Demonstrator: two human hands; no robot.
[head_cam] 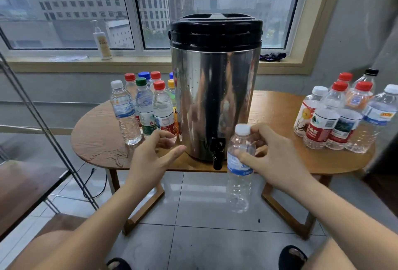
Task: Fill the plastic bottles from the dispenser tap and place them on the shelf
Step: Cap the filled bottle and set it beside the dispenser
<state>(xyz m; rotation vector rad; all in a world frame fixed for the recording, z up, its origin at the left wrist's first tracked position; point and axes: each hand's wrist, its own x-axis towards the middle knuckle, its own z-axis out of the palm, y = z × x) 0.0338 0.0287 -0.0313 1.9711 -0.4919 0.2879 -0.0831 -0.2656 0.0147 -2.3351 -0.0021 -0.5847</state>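
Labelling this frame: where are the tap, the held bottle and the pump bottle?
tap (218, 153), head view, on its black spout.
held bottle (237, 166), head view, on its blue label.
pump bottle (103, 46), head view, on its body.

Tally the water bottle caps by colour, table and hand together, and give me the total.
Red caps: 6
White caps: 4, one on the bottle held by the right hand
Blue caps: 2, one half hidden by the dispenser
Green caps: 1
Yellow caps: 1
Black caps: 1
Total: 15
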